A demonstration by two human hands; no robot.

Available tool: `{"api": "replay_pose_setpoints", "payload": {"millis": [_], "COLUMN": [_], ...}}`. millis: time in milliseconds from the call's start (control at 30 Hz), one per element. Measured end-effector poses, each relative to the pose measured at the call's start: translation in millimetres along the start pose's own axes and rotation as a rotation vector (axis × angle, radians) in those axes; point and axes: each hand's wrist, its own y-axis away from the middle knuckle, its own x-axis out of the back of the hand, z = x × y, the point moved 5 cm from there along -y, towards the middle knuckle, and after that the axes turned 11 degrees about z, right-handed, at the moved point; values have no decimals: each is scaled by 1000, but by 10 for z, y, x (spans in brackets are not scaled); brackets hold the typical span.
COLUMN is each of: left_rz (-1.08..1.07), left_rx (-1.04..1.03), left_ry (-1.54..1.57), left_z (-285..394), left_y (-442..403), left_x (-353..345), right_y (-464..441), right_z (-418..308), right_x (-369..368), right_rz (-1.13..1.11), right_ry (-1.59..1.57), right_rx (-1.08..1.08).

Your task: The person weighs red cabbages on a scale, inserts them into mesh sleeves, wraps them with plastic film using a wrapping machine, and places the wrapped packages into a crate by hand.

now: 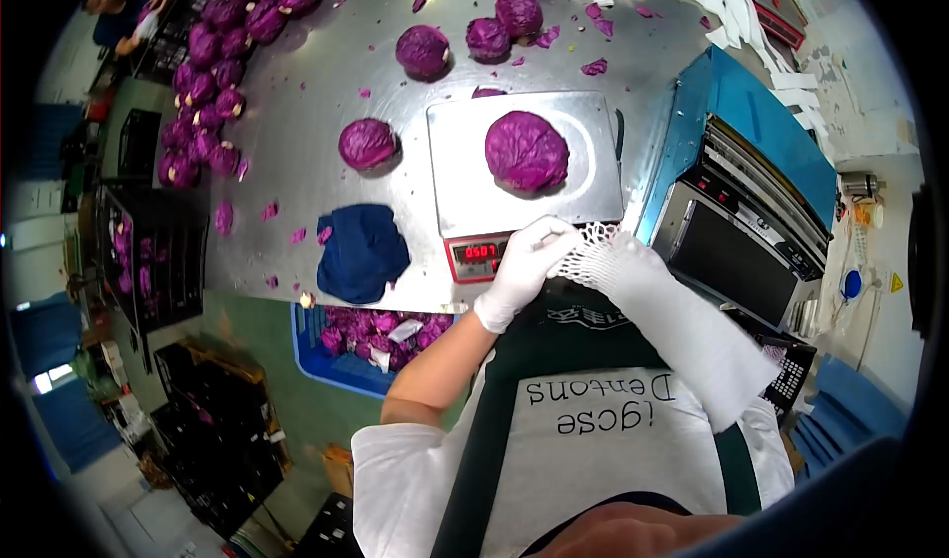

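Note:
At the front edge of the scale, my left hand (pixel 529 266) in a white glove has its fingers closed on the edge of a white foam net (pixel 590 254). My right hand (pixel 633 261) is beside it, at the net's other end; white covering runs up that forearm and its fingers are hard to make out. Above both hands, a purple cabbage (pixel 527 153) rests on the steel pan of the scale (pixel 460 177). The red display (pixel 480 252) appears to read 0.507. Another purple cabbage (pixel 368 145) lies left of the scale.
A dark blue cloth (pixel 363 254) lies on the steel table (pixel 297 93). Many cabbages (pixel 203 88) are piled at the left. Below the edge stands a blue crate (pixel 341 377) of cabbage pieces. A blue-sided machine (pixel 741 202) stands right. Another person (pixel 129 9) is far left.

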Motion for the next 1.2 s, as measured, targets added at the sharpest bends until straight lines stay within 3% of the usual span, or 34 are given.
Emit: {"api": "replay_pose_setpoints", "payload": {"millis": [100,167,267,300,400,467,500,600,700,800,933,1000,1100,1167,1200], "left_rz": [-71,-137,-165,-61,139,243,312,390,323,247,102,65,167,185,163], "left_rx": [-42,-80,-146,-207,-552,-911,-895,-751,-541,-618,-677,-665,-439,-359,-416], "left_ry": [-211,-386,-297,-295,-502,-968,-1194,-1837,-1552,-1182,-882,-884,-1002,-1154,-1223], "left_z": [266,439,941,1111,1716,1877,1777,1442,1471,1587,1929,1979,1873,1763,1675], "left_y": [-167,-385,-882,-1135,-2149,-2891,-3307,-4085,-4382,-4257,-3011,-2358,-1551,-1091,-909], "left_x": [9,47,169,227,315,304,330,313,288,416,649,894,1271,1355,1378], "right_y": [-146,-304,-488,-516,-534,-570,-628,-714,-793,-817,-801,-769,-734,-771,-806], "right_z": [-79,-119,-178,-207,-331,-349,-313,-230,-334,-284,-289,-222,-255,-300,-310], "right_x": [143,249,341,310,183,92,52,66,-3,57,39,82,11,-6,-3], "right_rz": [44,93,156,123,144,177,195,229,258,334,302,296,457,412,387], "right_ry": [115,379,782,882,-118,33,-92,-68,3,-19,-139,-136,-101,33,100], "right_rx": [105,280,536,709,-22,-17,6,-63,-19,-12,-61,7,34,187,265]}}
